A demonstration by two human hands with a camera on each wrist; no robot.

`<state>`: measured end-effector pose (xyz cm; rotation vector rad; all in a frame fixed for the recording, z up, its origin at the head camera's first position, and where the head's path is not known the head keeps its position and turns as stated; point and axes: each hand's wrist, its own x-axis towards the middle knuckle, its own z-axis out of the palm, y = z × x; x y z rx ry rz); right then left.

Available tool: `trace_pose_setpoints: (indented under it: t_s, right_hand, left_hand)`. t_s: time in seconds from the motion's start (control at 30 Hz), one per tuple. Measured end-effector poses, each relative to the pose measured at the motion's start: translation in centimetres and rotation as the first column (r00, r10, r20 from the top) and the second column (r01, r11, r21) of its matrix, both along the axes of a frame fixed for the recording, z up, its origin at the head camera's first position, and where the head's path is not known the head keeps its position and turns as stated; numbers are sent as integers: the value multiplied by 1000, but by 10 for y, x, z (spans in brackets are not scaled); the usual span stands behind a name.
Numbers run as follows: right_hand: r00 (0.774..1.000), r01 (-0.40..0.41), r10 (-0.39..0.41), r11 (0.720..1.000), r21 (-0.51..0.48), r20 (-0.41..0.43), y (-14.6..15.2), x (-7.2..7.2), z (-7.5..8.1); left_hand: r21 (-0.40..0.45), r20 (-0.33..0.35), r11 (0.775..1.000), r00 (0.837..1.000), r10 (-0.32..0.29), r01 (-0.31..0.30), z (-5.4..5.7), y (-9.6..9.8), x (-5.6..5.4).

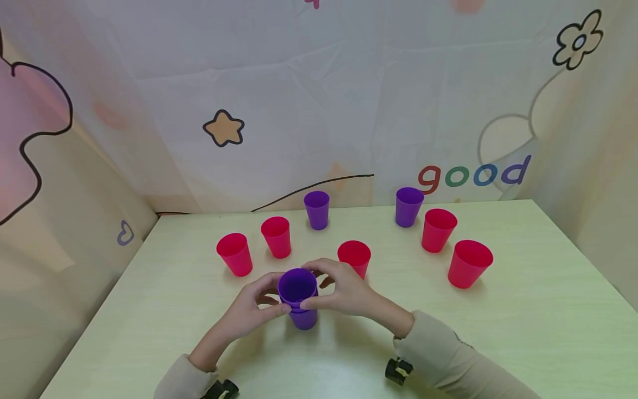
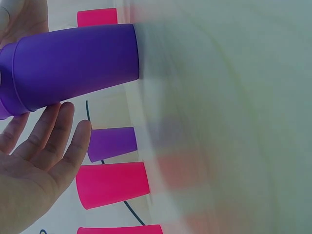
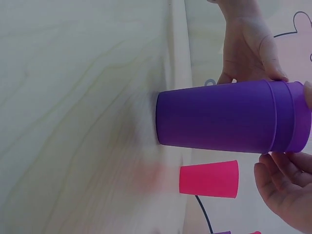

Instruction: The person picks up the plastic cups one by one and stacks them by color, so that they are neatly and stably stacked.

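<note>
Two purple cups stand nested upright in front of me; the upper purple cup (image 1: 297, 284) sits inside the lower purple cup (image 1: 303, 320). My left hand (image 1: 247, 310) grips the stack from the left, its thumb near the lower cup's rim. From the right, my right hand (image 1: 344, 291) holds the upper cup near its rim, thumb in front and fingers behind. The wrist views show the stack (image 3: 214, 117) from the side, its base at the tabletop, with fingers of the left hand (image 2: 44, 156) and right hand (image 3: 287, 190) against its upper part.
A red cup (image 1: 355, 255) stands just behind my right hand. Two red cups (image 1: 276, 237) are at the left and two more red cups (image 1: 438, 231) at the right. One purple cup (image 1: 317, 210) and another purple cup (image 1: 408, 207) stand near the table's back edge, before a printed cloth (image 1: 299, 111).
</note>
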<state>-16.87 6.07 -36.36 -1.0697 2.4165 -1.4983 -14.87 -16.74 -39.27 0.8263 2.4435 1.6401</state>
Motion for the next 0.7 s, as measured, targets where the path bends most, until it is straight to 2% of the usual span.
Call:
trace_pose_setpoints:
  t_s: [0.2,0.43,0.7]
  right_hand:
    - [1000,13,-13,1000,6,1,4,1,4]
    - [998,43,-43,999,-5,-44,17,0,12]
    - [993,101,-102,994,-28,-57,36,-9,13]
  left_hand:
    - [-1,8,1000,1000,3,-3,1,0,0]
    - [6,14,1000,1000,5,-5,1,1,1]
    - [4,17,1000,1000,7,-7,2,1,1]
